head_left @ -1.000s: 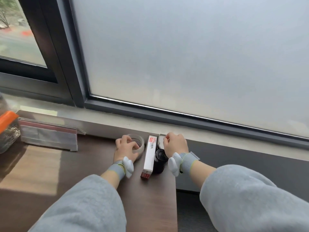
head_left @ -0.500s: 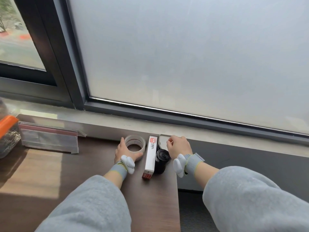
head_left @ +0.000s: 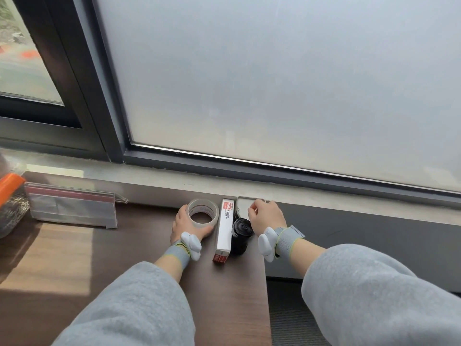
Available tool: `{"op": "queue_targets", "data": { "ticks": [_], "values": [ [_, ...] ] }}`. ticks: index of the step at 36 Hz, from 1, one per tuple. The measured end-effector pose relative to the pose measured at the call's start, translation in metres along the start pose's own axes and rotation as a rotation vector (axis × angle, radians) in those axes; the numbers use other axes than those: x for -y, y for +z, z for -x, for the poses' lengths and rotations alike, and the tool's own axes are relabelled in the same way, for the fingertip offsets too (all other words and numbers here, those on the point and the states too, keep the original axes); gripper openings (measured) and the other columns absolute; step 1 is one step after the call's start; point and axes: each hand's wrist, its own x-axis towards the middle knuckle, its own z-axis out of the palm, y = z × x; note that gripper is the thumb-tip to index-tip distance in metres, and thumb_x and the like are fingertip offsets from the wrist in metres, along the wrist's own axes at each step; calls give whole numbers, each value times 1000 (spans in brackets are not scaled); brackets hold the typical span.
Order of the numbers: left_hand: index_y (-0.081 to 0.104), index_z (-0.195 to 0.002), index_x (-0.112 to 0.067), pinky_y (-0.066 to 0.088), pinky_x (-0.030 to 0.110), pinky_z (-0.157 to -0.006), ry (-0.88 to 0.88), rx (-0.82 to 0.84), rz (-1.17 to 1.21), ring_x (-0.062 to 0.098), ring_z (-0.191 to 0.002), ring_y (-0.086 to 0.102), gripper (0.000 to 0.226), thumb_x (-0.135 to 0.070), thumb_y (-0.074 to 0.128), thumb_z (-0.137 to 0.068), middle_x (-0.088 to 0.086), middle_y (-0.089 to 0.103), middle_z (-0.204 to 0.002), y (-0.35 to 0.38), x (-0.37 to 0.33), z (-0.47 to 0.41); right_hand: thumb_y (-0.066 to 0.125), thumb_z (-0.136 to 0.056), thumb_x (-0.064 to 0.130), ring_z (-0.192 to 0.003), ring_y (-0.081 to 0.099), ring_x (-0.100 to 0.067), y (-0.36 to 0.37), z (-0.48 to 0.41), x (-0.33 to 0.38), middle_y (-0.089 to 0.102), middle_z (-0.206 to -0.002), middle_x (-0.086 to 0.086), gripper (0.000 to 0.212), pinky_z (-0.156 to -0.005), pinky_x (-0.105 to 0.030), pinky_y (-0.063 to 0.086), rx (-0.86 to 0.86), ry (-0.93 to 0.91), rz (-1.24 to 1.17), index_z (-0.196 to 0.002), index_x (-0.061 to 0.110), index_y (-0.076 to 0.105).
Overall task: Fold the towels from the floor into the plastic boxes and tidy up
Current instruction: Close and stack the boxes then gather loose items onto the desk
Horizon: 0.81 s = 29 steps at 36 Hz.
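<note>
No towel or plastic box is in view. At the back of a dark wooden desk (head_left: 124,265) stand a roll of clear tape (head_left: 202,211), a long white and red carton (head_left: 225,229) and a black roll (head_left: 240,233), side by side. My left hand (head_left: 185,224) cups the near left side of the tape roll. My right hand (head_left: 265,216) rests with curled fingers on a flat grey object (head_left: 243,204) that leans at the sill, just behind the black roll.
A clear sign holder (head_left: 72,207) with a red strip lies at the desk's back left. An orange-lidded container (head_left: 10,203) sits at the far left edge. The window sill (head_left: 324,198) and frosted glass rise behind. The desk ends right of the black roll, above dark floor (head_left: 294,318).
My left hand slid off the top of the tape roll to its near left side, so the roll's opening shows. My right hand stays at the grey object.
</note>
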Motion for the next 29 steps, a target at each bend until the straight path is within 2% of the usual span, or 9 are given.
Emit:
{"op": "queue_targets", "data": {
  "ticks": [10,17,22,25,29],
  "values": [
    [44,-129,-22,43,37,-103,14,36,116,20,-120,51,89,-48,81,-53,-1,51,-131,2,0,2,40,-92,35,-104,51,-33,-3,2,-3,53,-108,-10,23,-90,-35,44,2,13,-15,-99,23,59],
    [42,-127,-24,39,23,-94,-16,41,178,18,-116,52,99,-60,74,-40,-3,50,-126,-4,-3,8,40,-93,36,-101,52,-34,-3,4,-7,52,-107,-10,24,-89,-35,45,-2,13,-13,-99,23,59],
    [39,-131,-20,42,35,-105,-27,66,189,21,-119,52,105,-57,75,-39,0,50,-131,-6,-6,10,40,-93,35,-103,52,-34,-3,5,-6,54,-106,-12,24,-89,-35,45,-2,17,-17,-99,23,60],
    [38,-131,-21,42,34,-104,-42,71,170,21,-119,52,107,-58,75,-38,-1,50,-131,-7,-8,12,40,-92,35,-103,52,-33,-2,3,-5,57,-106,-12,24,-88,-35,46,6,33,-43,-97,23,60],
    [35,-135,-21,40,34,-106,-59,81,167,21,-122,50,109,-54,79,-41,1,49,-134,-9,-8,12,40,-92,30,-93,57,-29,0,0,-5,65,-98,-9,19,-77,-31,46,4,34,-87,-87,21,56]
  ]
}}
